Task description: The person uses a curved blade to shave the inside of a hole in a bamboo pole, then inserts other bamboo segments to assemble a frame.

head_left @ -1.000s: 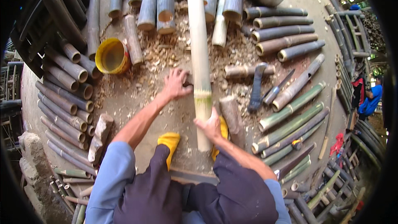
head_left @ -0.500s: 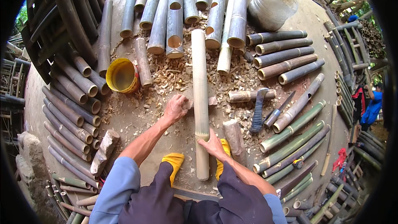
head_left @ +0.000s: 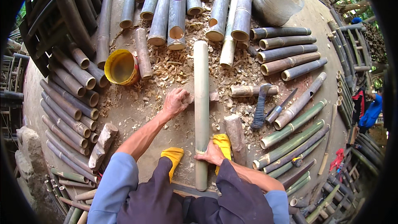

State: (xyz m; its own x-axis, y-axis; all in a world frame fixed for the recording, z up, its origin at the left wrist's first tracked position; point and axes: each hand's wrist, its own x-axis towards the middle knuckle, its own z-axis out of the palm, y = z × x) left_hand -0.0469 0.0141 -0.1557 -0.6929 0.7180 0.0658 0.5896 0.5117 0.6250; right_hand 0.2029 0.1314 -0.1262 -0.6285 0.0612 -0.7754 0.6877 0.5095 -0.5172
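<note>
- Bamboo pole [head_left: 202, 103], pale and peeled-looking, is dead centre, low over the ground between the person's yellow-clad feet, nearer the right foot [head_left: 222, 145] than the left foot [head_left: 173, 156].
- Right hand [head_left: 210, 154] is the one on it! It grasps the pole towards its near end, thumb laid across the top, wrist coming in from the right; the fingers underneath are hidden.
- Left hand [head_left: 175, 102] sits farther forward, just left of the pole and apart from it, clenched round one end of a brown block [head_left: 214, 96].
- And that's the key crossing: the block runs crosswise, left to right, passing beneath the pole and peeking out on the far side. The two make a cross; whether they actually touch, I cannot tell.
- Long axis now: the pole runs almost straight away from the body, near end just in front of the lap, far end aimed at the row of dark tubes, short of the notched tube [head_left: 177, 14].
- So from the right hand, most of its length stretches forward; from the left hand, it lies immediately to the right.
- Out on the right, a short log [head_left: 235, 139] sits beside the right foot, with a dark-wrapped tool [head_left: 260, 108] and a knife [head_left: 281, 107] beyond; wood shavings [head_left: 178, 67] litter the ground ahead.
</note>
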